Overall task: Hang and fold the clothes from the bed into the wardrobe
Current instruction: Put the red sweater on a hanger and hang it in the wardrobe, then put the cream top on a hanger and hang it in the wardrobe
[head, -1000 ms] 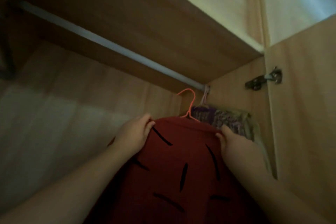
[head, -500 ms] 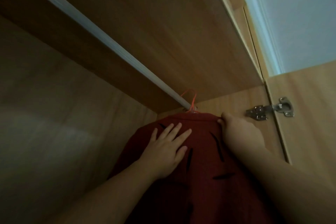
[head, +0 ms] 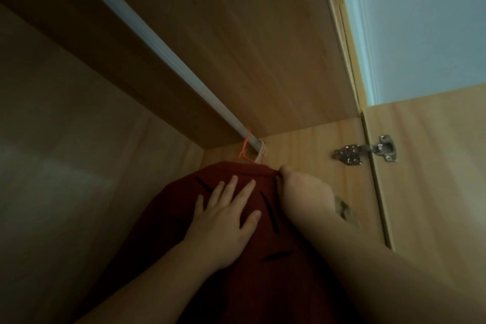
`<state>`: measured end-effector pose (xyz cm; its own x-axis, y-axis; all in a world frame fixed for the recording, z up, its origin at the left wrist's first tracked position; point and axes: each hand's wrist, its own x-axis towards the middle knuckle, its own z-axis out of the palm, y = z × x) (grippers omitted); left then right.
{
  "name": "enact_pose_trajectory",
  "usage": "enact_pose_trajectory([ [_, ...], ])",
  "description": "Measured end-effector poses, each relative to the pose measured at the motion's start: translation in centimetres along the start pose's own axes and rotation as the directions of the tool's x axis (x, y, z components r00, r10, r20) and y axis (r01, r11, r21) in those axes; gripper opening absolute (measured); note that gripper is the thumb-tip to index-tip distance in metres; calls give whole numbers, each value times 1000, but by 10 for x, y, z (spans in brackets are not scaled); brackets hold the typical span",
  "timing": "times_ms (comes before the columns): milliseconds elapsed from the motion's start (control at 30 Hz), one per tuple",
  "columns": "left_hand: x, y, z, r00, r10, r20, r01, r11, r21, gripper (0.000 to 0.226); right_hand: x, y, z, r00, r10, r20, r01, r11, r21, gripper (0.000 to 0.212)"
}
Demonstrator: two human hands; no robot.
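We take the rail (head: pixel 163 45) as our mark. A second ago the orange hanger hook (head: pixel 245 146) floated below the rail while both hands clutched the shoulders of the red garment (head: pixel 236 258). Now the hook sits over the rail at its far right end, close to the wardrobe's side wall (head: pixel 302 144), and the garment hangs straight beneath it. The left hand (head: pixel 226 221) has let go of the shoulder — it lies flat on the cloth below the rail, fingers straight and spread, pressing the front smooth. The right hand (head: pixel 302 192) still pinches the garment's top edge just under the rail's end, thumb on top; its fingers behind the cloth we cannot see. A paler hook (head: pixel 260 156) shares the rail just beyond the orange one, and a scrap of patterned cloth (head: pixel 342 205) shows under the right wrist, so another piece seems to hang there already. We judge this garment as good as hung: what remains is to free the right hand and go back to the bed — out of view here — for the next piece.
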<state>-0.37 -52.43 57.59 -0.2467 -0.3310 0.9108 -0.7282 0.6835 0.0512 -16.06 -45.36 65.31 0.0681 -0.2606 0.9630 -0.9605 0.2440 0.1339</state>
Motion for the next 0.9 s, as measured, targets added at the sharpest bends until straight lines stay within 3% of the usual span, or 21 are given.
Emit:
enact_pose_trajectory([
  [167, -38, 49, -13, 999, 4, -38, -1, 998, 57, 68, -64, 14, -39, 992, -118, 40, 121, 990, -71, 57],
  [400, -167, 177, 2, 999, 51, -14, -51, 999, 1, 71, -262, 124, -130, 977, -95, 189, 117, 987, -110, 60],
  [533, -262, 290, 31, 980, 176, 90, -161, 976, -147, 69, -405, 212, -188, 942, 49, 332, 6, 987, -163, 63],
  [667, -363, 422, 56, 907, 274, 321, -143, 915, -377, 67, -551, 289, -264, 821, 255, 511, -114, 950, -290, 71],
  [733, -415, 488, 67, 825, 349, 444, -113, 872, -476, 69, -618, 321, -312, 733, 392, 556, -182, 900, -395, 68],
  [900, -534, 644, 73, 615, 581, 533, -150, 750, -644, 70, -754, 377, -438, 527, 660, 535, -331, 740, -586, 64],
])
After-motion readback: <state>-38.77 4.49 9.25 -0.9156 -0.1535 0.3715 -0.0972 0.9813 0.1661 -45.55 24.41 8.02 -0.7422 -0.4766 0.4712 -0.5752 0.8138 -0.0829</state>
